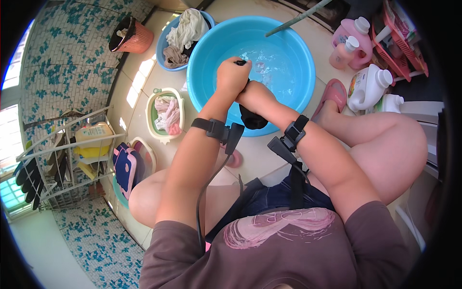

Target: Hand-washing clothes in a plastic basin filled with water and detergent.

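Note:
A dark, bunched cloth point(254, 118) is squeezed between my two fists over the near side of a large blue plastic basin point(202, 47). My left hand point(232, 74) grips its upper end, and a bit of black shows at the top of the fist. Just below and to the right, my right hand point(255, 94) closes around the lower part, with the rest hanging by the basin's near rim. Rippling water point(278, 70) lies in the basin. Most of the cloth is hidden by my fingers.
A greenish hose point(296, 20) reaches over the basin's far rim. Behind left stands a smaller blue tub point(162, 43) of clothes; nearer is a white-rimmed basin point(148, 119) with pink cloths. Detergent bottles point(364, 88) stand right, a wire rack point(72, 146) left. Cables run from my wrist straps.

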